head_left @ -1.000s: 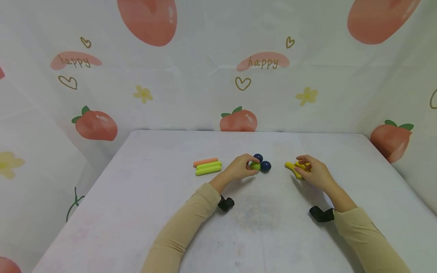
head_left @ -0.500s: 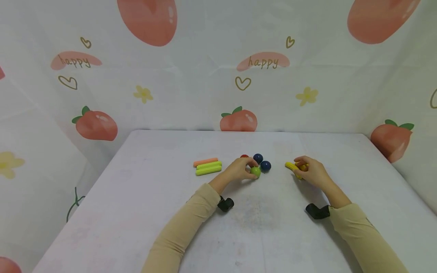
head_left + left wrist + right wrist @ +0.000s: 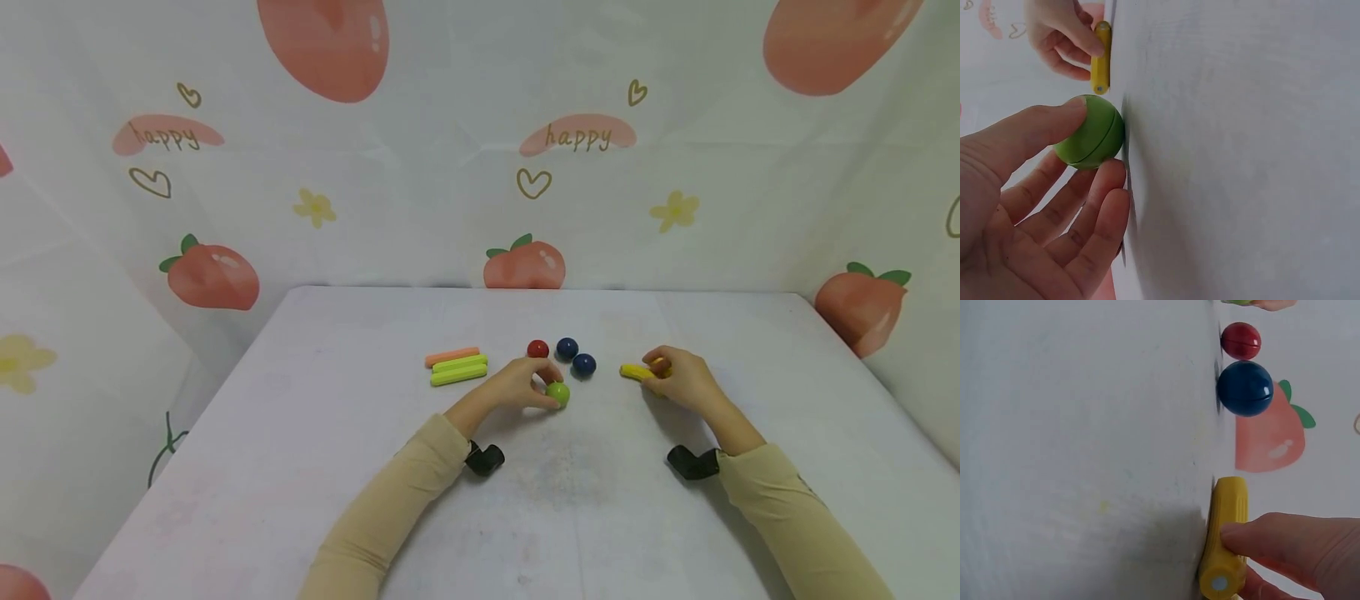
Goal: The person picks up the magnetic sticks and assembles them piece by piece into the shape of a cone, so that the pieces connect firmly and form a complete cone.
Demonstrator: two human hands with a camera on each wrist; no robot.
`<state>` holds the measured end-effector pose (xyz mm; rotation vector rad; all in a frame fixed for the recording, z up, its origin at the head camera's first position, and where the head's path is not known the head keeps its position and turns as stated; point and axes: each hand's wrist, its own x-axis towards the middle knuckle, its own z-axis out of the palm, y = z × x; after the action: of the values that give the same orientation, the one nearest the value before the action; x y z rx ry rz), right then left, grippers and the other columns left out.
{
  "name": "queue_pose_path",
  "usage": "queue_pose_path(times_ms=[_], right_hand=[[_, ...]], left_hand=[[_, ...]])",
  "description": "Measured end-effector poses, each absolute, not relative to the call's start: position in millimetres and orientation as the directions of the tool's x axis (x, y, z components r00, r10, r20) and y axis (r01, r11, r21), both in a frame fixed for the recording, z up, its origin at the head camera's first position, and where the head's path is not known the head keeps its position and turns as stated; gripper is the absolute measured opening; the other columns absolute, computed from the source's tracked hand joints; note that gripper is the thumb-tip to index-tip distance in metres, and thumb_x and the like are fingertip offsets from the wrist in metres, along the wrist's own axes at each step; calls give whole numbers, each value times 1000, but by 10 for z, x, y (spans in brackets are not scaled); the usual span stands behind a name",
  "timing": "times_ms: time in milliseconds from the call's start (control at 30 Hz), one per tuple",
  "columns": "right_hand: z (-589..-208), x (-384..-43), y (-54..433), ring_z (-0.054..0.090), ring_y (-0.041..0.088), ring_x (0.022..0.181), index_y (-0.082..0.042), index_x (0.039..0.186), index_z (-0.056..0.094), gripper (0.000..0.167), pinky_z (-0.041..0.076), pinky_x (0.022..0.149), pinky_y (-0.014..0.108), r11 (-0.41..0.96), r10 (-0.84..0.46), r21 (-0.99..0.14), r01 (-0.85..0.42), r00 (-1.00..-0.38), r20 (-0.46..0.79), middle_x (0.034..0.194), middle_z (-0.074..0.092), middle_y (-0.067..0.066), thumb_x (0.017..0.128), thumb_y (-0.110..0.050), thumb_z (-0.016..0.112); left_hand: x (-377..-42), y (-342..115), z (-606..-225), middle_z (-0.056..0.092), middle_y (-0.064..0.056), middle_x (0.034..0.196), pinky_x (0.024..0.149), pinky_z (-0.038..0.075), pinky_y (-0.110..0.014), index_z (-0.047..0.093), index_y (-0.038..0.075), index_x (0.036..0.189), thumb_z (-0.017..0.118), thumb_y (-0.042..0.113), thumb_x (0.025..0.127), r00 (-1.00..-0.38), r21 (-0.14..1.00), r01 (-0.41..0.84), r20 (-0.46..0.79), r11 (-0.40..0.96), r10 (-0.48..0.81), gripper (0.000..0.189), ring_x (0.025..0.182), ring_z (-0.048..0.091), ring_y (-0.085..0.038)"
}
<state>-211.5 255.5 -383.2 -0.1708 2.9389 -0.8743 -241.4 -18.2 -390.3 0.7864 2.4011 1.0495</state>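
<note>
My left hand (image 3: 519,385) pinches a green ball (image 3: 557,394) with a seam round it. In the left wrist view the thumb lies on top of the green ball (image 3: 1090,132) and the fingertips are under it, close to the table. To the right, my right hand (image 3: 688,383) grips a yellow ridged stick (image 3: 636,372). The right wrist view has the thumb pressing the yellow stick (image 3: 1225,515), whose near end bears a pale round dot. More yellow shows between the right fingers, mostly hidden. Just behind the left hand sit a red ball (image 3: 537,349) and two dark blue balls (image 3: 583,365).
Left of the left hand, an orange stick (image 3: 452,357) and two yellow-green sticks (image 3: 458,375) lie side by side on the white table (image 3: 337,467). A printed cloth (image 3: 420,200) hangs behind the table's back edge. Black wrist cameras (image 3: 486,460) stick out from both sleeves.
The left hand has drawn the green ball away from the blue balls, toward the person, uncovering the red ball. The right fingers have closed on the yellow stick, which has turned more sideways.
</note>
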Motion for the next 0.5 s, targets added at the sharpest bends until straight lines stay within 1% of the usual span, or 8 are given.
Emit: queue_pose_path(times_ms=[100, 267, 367, 500], right_hand=[[-3819, -2096, 2545, 56, 39, 96, 6, 113, 55, 35, 47, 78, 44, 826, -128, -559, -69, -990, -67, 106, 61, 29, 83, -10, 65], [-3811, -2056, 2499, 59, 32, 91, 3, 110, 58, 32, 49, 73, 35, 807, -161, -584, -86, -984, -76, 103, 62, 25, 82, -10, 66], [-3816, -2031, 2441, 62, 26, 82, 3, 105, 60, 28, 49, 69, 30, 782, -222, -607, -142, -973, -59, 98, 63, 24, 80, -7, 66], [-3823, -1993, 2335, 59, 17, 69, 3, 100, 60, 24, 48, 63, 24, 744, -301, -635, -206, -952, -44, 92, 64, 21, 79, -6, 67]], left_hand=[[-2375, -211, -3909, 63, -10, 109, 77, 48, -15, 60, 6, 111, 74, 12, 78, -752, 775, 330, -129, 539, 646, 36, 85, 58, -11], [-2335, -270, -3925, 63, -8, 109, 77, 48, -15, 60, 7, 110, 74, 13, 79, -754, 794, 308, -131, 524, 643, 35, 86, 57, -10], [-2314, -302, -3924, 63, -8, 109, 77, 48, -16, 60, 8, 110, 74, 14, 79, -759, 800, 294, -138, 524, 636, 34, 85, 57, -10], [-2287, -333, -3918, 63, -8, 109, 77, 48, -17, 60, 7, 110, 73, 15, 80, -760, 801, 285, -146, 527, 633, 34, 85, 58, -10]])
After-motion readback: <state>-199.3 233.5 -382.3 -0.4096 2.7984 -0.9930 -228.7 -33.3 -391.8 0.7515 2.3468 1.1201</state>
